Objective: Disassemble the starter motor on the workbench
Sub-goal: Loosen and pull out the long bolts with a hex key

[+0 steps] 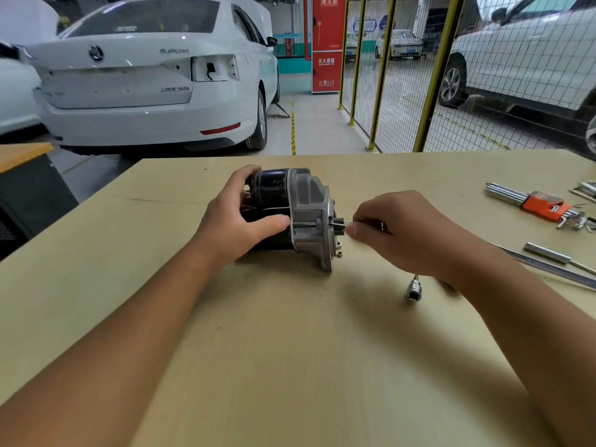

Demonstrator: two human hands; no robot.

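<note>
- While it lies on its side near the middle of the bench (290, 366), a little toward the far edge, the starter motor (290, 214) has its long axis running left to right, roughly parallel to that edge.
- Its black cylindrical body points left; the cast grey nose housing and the small toothed pinion (338, 222) point right.
- The left hand (238, 217) grips the black body, fingers curled over the top and the thumb pressed along the near side.
- The right hand (400, 233) sits just right of the pinion, thumb and fingers pinching a thin tool (348, 224) whose tip meets the pinion end (what kind of tool cannot be told).
- A small metal socket (413, 288) lies on the bench near the right forearm, closer to the near edge than the motor.
- Toward the right edge lies a set of hex keys (532, 201) in an orange holder, with a long metal bar (561, 258) nearer the person.
- Beyond the far edge stands a white car (145, 75); its boot lid carries a round badge and lettering too blurred to read.
- A red cabinet (325, 43) behind it bears white Chinese characters, and the digits 119 can be made out near its foot.
- A yellow-framed mesh fence (403, 75) runs along the right side.
</note>
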